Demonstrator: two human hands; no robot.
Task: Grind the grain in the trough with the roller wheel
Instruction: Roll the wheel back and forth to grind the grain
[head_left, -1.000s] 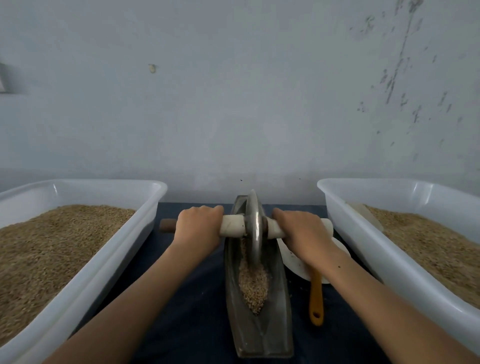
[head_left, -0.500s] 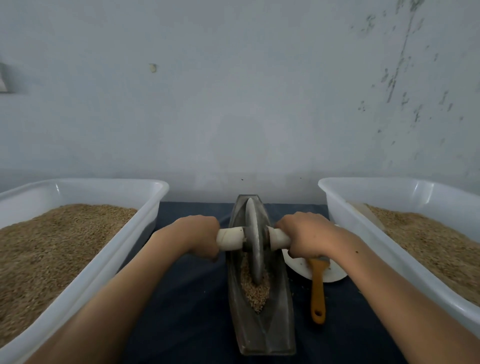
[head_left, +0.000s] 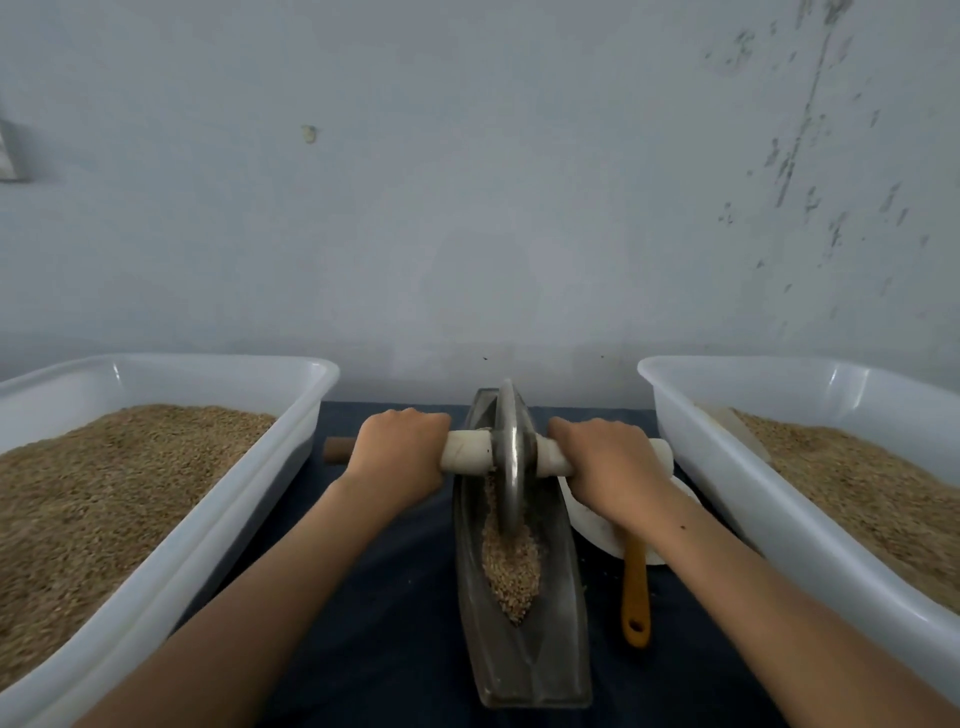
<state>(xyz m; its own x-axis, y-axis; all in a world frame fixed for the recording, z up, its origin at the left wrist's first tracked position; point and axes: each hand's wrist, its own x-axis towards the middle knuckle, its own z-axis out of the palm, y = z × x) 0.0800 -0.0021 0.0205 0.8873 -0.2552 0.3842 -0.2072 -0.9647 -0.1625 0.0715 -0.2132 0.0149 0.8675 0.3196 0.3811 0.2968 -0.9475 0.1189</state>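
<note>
Two big white plastic tubs of grain sit on a dark blue cloth (head_left: 395, 613), left tub (head_left: 218, 525) and right tub (head_left: 727, 467), with a boat-shaped metal trough (head_left: 556, 649) between them. The grain (head_left: 511, 566) lies heaped along the trough's groove, mostly at the middle. The roller wheel (head_left: 509, 457) stands upright in the trough toward its far end, rim down in the grain. Both hands wrap the axle handle, left hand (head_left: 400, 457) on one side, right hand (head_left: 608, 467) on the other, fingers curled tight around it. A white dish (head_left: 597, 525) and an orange-handled tool (head_left: 636, 597) lie just right of the trough.
</note>
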